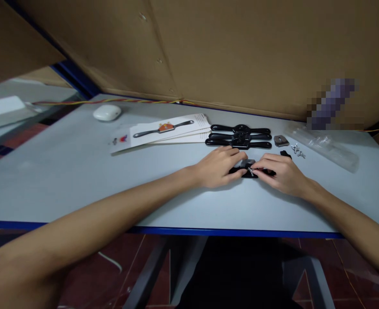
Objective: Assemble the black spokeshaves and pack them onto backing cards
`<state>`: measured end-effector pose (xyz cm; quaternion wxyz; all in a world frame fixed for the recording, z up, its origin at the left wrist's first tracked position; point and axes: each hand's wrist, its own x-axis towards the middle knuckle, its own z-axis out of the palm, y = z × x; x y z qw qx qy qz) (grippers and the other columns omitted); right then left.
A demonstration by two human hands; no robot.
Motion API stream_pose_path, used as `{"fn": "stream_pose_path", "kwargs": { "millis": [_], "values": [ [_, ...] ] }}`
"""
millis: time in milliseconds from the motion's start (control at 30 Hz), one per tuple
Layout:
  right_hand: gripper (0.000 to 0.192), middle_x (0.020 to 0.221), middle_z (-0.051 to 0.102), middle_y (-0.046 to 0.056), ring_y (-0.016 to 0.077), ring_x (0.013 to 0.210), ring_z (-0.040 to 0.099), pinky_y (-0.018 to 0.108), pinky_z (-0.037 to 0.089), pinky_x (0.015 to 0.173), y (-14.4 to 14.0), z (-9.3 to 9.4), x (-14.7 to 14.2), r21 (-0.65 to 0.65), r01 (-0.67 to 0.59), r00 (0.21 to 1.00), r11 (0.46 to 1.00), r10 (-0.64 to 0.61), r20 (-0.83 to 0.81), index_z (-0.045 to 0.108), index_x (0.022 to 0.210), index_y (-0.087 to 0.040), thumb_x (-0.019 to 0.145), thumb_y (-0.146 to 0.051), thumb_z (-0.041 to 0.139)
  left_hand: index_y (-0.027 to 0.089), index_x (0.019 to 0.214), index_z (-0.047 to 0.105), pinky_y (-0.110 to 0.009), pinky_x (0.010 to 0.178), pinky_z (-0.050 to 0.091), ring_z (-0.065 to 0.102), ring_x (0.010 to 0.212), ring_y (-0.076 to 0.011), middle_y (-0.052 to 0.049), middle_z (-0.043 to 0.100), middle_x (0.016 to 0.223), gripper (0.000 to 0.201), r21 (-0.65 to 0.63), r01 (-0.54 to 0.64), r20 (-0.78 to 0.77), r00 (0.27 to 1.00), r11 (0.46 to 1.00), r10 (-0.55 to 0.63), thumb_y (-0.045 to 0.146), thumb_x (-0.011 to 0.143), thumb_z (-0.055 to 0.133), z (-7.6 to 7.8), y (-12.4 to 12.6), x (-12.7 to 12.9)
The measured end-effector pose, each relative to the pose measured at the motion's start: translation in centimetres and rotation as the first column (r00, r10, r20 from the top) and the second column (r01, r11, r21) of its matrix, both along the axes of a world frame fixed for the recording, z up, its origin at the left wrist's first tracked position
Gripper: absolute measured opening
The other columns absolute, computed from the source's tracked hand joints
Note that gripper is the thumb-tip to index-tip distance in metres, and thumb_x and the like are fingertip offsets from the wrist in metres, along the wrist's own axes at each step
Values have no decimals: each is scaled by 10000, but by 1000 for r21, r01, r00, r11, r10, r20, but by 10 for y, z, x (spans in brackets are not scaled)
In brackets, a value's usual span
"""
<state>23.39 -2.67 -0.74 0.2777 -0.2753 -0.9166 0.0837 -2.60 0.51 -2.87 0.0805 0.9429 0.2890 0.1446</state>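
plainly, the left hand [220, 166] is pinning a black spokeshave body [249, 172] flat on the bench [80, 171] so it is not sliding, while the right hand [281, 174] fingers are pinching a small silver screw [250, 171] at its middle, just before three more bodies [241, 136].

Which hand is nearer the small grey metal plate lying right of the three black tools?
Right hand: it sits just below the plate. Left hand is farther off, down-left of it.
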Motion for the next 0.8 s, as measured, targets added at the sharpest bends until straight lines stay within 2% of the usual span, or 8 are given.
{"fn": "stream_pose_path", "kwargs": {
  "millis": [300, 800],
  "values": [
    [171, 803, 741, 36, 150, 657, 613, 295, 471, 619, -1, -3, -3, 161, 50, 999, 986, -49, -13, 786, 951, -161, 1042, -175, 643, 157, 1184, 648, -450, 901, 519, 676, 940, -291, -125, 746, 1042, 414, -10, -5, -10, 1000, 1000, 5, 470, 1108, 388, 1, 0, 1],
    [215, 730, 681, 8, 140, 646, 598, 277, 428, 614, -5, -3, -6, 91, 122, 992, 988, -123, 12, 712, 846, -183, 1036, -209, 616, 153, 1235, 652, -469, 946, 526, 691, 993, -308, -135, 766, 1086, 442, -24, 3, -11, 1000, 1000, -3, 506, 1096, 423, 1, 1, 1]
  ]
}}
